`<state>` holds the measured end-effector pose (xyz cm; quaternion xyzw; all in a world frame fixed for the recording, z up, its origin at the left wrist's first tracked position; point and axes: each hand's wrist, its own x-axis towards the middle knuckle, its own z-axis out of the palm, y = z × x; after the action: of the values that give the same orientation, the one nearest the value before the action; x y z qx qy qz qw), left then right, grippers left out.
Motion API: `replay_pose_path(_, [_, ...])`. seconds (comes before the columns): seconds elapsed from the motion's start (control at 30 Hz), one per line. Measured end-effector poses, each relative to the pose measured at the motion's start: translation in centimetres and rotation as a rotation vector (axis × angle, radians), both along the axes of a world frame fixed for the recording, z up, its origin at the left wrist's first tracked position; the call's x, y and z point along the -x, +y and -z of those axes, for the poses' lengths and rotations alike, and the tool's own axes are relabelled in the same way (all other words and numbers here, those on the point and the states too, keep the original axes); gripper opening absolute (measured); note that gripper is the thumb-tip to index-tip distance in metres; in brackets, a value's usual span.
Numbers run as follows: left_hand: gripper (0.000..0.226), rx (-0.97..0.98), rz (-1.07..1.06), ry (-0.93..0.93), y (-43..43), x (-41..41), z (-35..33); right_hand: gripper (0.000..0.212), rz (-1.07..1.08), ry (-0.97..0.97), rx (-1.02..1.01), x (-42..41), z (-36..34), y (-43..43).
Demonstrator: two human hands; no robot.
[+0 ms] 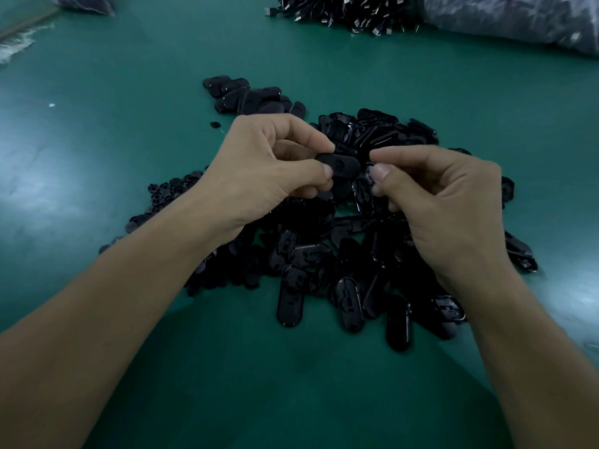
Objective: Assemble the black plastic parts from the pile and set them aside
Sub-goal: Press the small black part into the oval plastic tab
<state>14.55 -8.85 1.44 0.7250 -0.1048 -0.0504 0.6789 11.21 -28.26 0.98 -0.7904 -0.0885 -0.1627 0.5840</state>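
Observation:
A big pile of black oval plastic shells (327, 273) lies on the green table, spreading under both my hands. My left hand (265, 170) pinches one black oval part (342, 165) between thumb and forefinger, above the pile's middle. My right hand (444, 202) is just to the right of that part, thumb and forefinger tips pressed together close to its end; whether they pinch a small piece is hidden. A heap of small round black pieces (168, 189) lies left of the pile, under my left wrist. A separate group of oval parts (249, 97) lies farther back.
At the far edge, a heap of black connectors with metal tips (343, 14) lies next to a clear plastic bag (505, 17). Another bag corner (87, 3) shows at the top left. One small black piece (215, 125) lies alone on the green table (97, 150).

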Motion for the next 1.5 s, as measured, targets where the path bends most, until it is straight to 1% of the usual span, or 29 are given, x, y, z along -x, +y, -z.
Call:
replay_pose_path(0.17, [0.021, -0.032, 0.01, -0.015, -0.2, 0.2, -0.1, 0.022, -0.087, 0.082, -0.089, 0.2, -0.1, 0.4])
replay_pose_path(0.3, [0.021, -0.041, 0.023, -0.032, -0.2, 0.4, -0.3, 0.015, -0.084, 0.093, -0.102, 0.3, -0.1, 0.5])
replay_pose_path(0.4, [0.022, -0.024, 0.035, -0.036, -0.2, 0.6, -0.5, 0.015, -0.073, 0.104, -0.126, 0.5, -0.2, 0.6])
replay_pose_path(0.63, [0.022, -0.019, 0.04, -0.037, -0.3, 0.6, -0.5, 0.018, -0.044, 0.103, -0.107, 0.5, -0.6, 0.7])
replay_pose_path(0.73, [0.022, -0.025, 0.045, -0.043, -0.3, 0.6, -0.4, 0.018, -0.036, 0.103, -0.061, 0.6, -0.7, 0.8])
replay_pose_path(0.9, [0.022, -0.053, 0.056, -0.063, -0.5, 0.8, -0.4, 0.02, 0.01, 0.076, 0.078, 0.7, -0.7, 1.0])
replay_pose_path(1.03, [0.023, -0.067, 0.051, -0.085, -0.6, 0.8, -0.3, 0.023, 0.027, 0.072, 0.108, 0.9, -0.8, 1.0])
replay_pose_path(1.2, [0.023, -0.097, 0.061, -0.102, -0.6, 0.8, -0.2, 0.03, 0.055, 0.057, 0.215, 1.0, -0.9, 1.1])
replay_pose_path(1.5, [0.026, -0.199, 0.068, -0.2, -1.2, 0.9, 0.1, 0.032, 0.138, 0.053, 0.307, 1.3, -0.8, 1.7])
